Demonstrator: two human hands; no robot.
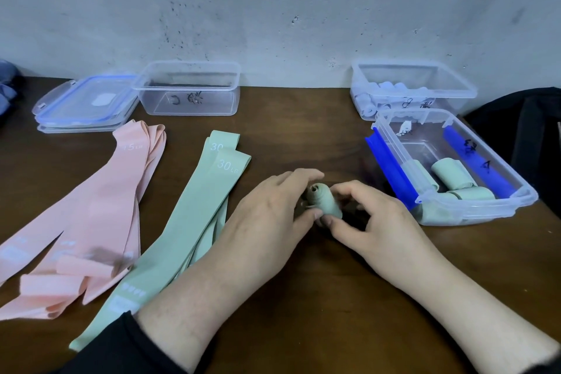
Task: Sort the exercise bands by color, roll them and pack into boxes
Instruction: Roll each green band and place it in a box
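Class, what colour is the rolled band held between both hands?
Pale green: the rolled band, shown in the head view, matches the rolls in the near box.

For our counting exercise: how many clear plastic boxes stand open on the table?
3: an empty box at the back left, one with pale blue rolls at the back right, and one with green rolls in front of it.
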